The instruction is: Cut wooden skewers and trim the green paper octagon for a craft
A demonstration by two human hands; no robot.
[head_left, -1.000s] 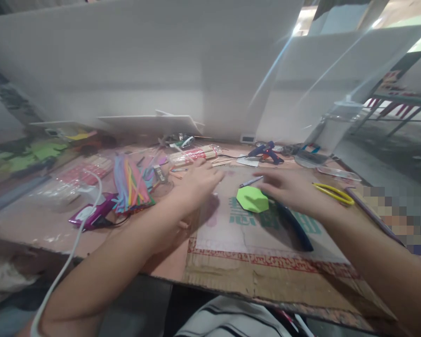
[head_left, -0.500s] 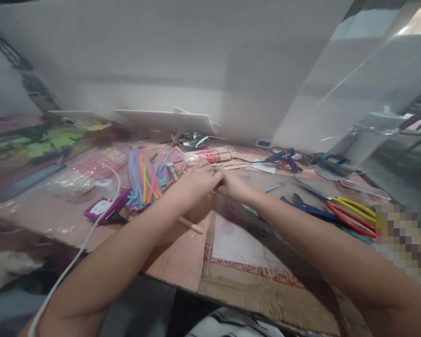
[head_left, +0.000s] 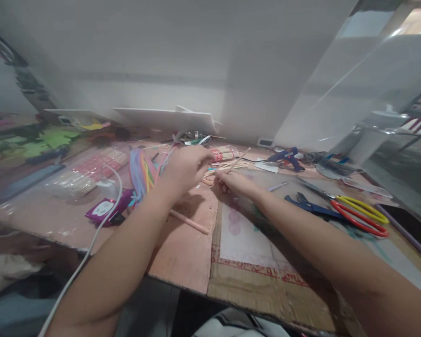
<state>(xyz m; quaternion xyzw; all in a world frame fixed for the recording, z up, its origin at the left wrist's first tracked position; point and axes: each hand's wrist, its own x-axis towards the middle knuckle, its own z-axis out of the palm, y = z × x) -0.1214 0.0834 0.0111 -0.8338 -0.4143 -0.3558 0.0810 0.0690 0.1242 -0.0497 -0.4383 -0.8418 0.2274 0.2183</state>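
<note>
A thin wooden stick (head_left: pixel 240 159) rises at a slant from my right hand (head_left: pixel 233 181), whose fingers are closed round its lower part. My left hand (head_left: pixel 186 166) is a little to the left, apart from the right one, with its fingers curled down. What those fingers hold, if anything, is hidden. Behind the hands several loose sticks (head_left: pixel 231 165) lie beside a wrapped bundle of sticks (head_left: pixel 224 152). Colourful pipe cleaners (head_left: pixel 140 171) are left of my left hand. Under my right forearm is a white sheet with faint drawings (head_left: pixel 238 241) on cardboard (head_left: pixel 245 290).
Scissors (head_left: pixel 358 213), blue-handled pliers (head_left: pixel 308 206) and a phone (head_left: pixel 412 229) lie at the right. A glue gun (head_left: pixel 287 158) and a clear container (head_left: pixel 354 145) stand farther back. A white cable (head_left: pixel 91 248) crosses the left side past a purple packet (head_left: pixel 101 209). White boards (head_left: pixel 164 119) lean behind.
My hands were together and have parted, the left one moving left and slightly up. The stick now shows above my right hand. The view has shifted slightly, bringing the phone into sight.
</note>
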